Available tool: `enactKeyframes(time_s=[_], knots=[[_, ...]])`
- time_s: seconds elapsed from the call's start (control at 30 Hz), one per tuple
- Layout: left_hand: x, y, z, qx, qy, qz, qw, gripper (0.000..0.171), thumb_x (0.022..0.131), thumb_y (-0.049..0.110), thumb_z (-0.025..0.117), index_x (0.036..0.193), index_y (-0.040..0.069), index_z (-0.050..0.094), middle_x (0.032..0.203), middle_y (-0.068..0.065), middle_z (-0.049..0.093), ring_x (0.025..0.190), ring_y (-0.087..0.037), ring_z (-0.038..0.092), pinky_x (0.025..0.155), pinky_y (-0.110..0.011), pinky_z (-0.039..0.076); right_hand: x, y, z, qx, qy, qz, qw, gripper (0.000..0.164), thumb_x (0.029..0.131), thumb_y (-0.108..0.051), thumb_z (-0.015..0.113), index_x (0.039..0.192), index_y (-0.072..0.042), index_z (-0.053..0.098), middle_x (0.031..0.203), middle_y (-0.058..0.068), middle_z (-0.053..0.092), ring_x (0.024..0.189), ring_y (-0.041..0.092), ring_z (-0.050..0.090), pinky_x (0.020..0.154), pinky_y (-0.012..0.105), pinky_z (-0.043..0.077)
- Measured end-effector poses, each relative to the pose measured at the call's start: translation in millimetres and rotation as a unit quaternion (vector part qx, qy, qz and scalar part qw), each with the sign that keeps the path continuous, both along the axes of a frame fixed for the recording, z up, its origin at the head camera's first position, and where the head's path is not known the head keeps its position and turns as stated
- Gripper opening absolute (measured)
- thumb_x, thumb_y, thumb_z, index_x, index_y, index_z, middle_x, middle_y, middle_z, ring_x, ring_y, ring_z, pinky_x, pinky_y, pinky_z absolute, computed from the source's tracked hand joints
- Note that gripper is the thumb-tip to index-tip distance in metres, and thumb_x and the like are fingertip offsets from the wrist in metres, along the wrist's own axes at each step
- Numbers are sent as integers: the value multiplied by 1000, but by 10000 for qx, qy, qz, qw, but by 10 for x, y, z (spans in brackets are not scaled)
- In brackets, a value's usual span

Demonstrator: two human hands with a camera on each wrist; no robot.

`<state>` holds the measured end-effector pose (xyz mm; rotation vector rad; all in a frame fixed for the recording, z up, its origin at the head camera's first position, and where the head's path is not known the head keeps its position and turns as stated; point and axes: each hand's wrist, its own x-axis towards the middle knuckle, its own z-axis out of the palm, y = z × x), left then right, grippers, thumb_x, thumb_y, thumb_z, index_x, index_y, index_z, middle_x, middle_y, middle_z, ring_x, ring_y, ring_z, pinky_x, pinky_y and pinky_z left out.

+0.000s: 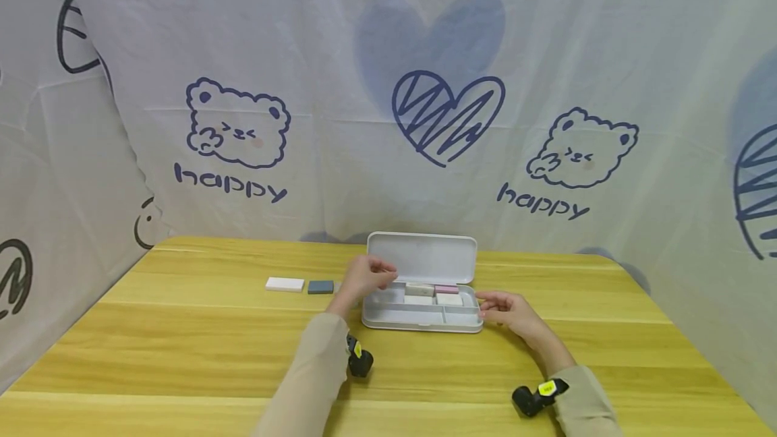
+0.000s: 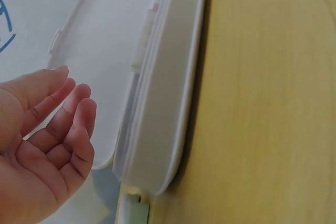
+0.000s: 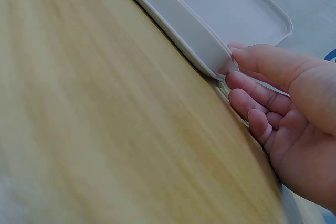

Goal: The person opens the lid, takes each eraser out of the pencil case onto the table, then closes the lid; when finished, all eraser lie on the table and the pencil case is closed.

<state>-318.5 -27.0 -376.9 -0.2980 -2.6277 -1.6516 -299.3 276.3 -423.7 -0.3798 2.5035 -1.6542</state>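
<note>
A white hinged case (image 1: 403, 326) like a pencil box lies on the table, its lid (image 1: 425, 255) raised at the back. Inside sit several small eraser-like blocks: a speckled one (image 1: 419, 290), a pink one (image 1: 446, 289) and whitish ones (image 1: 449, 299). Over the case's left back part hovers my left hand (image 1: 368, 275), fingers loosely bent, with nothing between thumb and fingertips in the left wrist view. My right hand (image 1: 510, 310) rests beside the case's right end, its relaxed fingertips (image 3: 239, 80) right at the corner of the wall.
Left of the case, a white block (image 1: 284, 284) and a blue-grey block (image 1: 320, 287) lie in a row on the wooden table (image 1: 182, 329). A pale block is mostly hidden behind the left wrist. A printed cloth (image 1: 340, 154) hangs behind the table.
</note>
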Motion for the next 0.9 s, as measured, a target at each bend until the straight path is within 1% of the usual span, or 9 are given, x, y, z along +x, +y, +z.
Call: enactKeyframes(time_s=[0.13,0.3,0.53,0.63,0.77,0.9], knots=[[-7,76,-17,-52,33,-35,10000,13,77,7,68,87,-1,68,74,-8,65,57,-15,57,53,-23,45,2,-1,2,-20,-5,1,10000,45,80,-6,64,118,13,49,87,9,59,72,13,51,57,21,40],[-30,167,-57,-106,62,-140,9998,16,76,5,69,91,-2,68,72,-8,64,56,-14,55,51,-23,43,8,-4,8,7,-22,-36,10000,45,80,-7,65,118,12,49,87,9,59,72,14,51,57,21,40],[-69,238,-127,-98,-43,-283,9995,21,75,5,70,95,-3,67,71,-7,63,58,-18,56,48,-24,42,14,-9,9,26,32,-59,10000,44,79,-6,65,116,12,50,86,8,59,70,13,50,55,21,39],[-80,255,-153,-63,-95,-282,9995,22,75,6,70,95,-2,67,70,-7,63,58,-19,57,47,-23,41,14,-6,11,23,60,-24,10000,43,80,-6,65,116,13,50,85,7,59,69,13,50,55,21,39],[-83,273,-183,-137,-97,-224,9996,22,74,6,71,95,-1,68,71,-7,64,56,-17,56,47,-22,41,14,-2,16,11,94,46,9999,44,81,-7,64,116,14,49,85,5,59,70,12,50,55,21,39],[-78,287,-198,-175,-211,-162,9995,20,75,6,71,93,-1,68,71,-7,63,55,-15,55,47,-23,41,14,-5,17,-1,93,64,9999,44,81,-7,64,116,14,49,85,5,59,69,12,50,55,21,39]])
